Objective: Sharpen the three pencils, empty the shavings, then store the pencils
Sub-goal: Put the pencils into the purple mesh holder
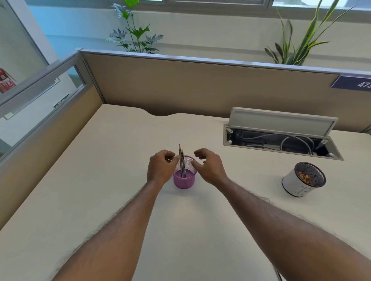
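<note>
Cream desk (100, 180): white cylindrical bin (297, 186) holding shavings (305, 177) well beyond the right hand (208, 166), which hangs loosely curled and empty; purple mesh cup (183, 181) between it and the left hand (161, 168), curled against upright grey pencils (181, 158), pinch unclear; storing looks nearly done, next withdraw gently.

A pale cream desk (112, 140) fills the lower view, its back edge cut by a shallow scoop. Tan fabric partitions (200, 86) with grey metal rails close it in at the back and left (the left one carries a glass pane (38, 80) on top). A purple number plate (355, 82) hangs at the far right. A cable hatch (281, 145) in the desk stands open, grey lid (281, 122) raised, wires inside. Two leafy plants (136, 34) (297, 46) rise behind the partition, under a window (200, 2) giving soft daylight.
</note>
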Motion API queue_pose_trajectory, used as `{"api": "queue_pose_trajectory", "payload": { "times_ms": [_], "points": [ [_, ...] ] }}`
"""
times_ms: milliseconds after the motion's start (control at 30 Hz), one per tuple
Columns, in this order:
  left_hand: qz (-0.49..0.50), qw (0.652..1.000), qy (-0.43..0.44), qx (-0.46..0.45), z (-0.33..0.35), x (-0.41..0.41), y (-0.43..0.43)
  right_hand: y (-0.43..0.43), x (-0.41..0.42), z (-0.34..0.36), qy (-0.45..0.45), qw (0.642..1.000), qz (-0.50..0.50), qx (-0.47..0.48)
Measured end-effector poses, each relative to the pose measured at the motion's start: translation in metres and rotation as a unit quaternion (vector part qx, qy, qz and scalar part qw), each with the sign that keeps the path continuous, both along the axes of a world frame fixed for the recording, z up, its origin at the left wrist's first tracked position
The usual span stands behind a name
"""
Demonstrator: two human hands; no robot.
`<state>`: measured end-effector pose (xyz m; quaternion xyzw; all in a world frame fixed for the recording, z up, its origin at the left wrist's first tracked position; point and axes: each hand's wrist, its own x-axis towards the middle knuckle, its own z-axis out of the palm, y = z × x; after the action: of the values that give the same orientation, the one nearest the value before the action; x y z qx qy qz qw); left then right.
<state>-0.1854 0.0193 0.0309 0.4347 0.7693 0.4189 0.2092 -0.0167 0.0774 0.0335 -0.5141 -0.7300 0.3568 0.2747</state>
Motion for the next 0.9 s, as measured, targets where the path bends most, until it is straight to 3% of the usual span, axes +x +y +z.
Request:
{"api": "queue_pose_trajectory", "payload": {
  "times_ms": [233, 433, 667, 900],
  "points": [
    [0.084, 0.994, -0.027, 0.069, -0.017, 0.01, -0.052, -0.031, 0.065, -0.007, 0.024, 0.999, -0.046, 0.014],
    [0.01, 1.0, 0.021, 0.002, -0.047, 0.047, -0.099, -0.067, 0.142, -0.03, -0.02, 0.993, -0.112, -0.013],
    [-0.083, 0.993, 0.045, -0.067, -0.06, 0.099, -0.119, -0.109, 0.211, -0.042, -0.132, 0.971, -0.19, -0.068],
    [-0.172, 0.968, 0.174, -0.055, -0.068, 0.108, -0.14, -0.143, 0.236, -0.048, -0.235, 0.95, -0.144, -0.146]
  ]
}}
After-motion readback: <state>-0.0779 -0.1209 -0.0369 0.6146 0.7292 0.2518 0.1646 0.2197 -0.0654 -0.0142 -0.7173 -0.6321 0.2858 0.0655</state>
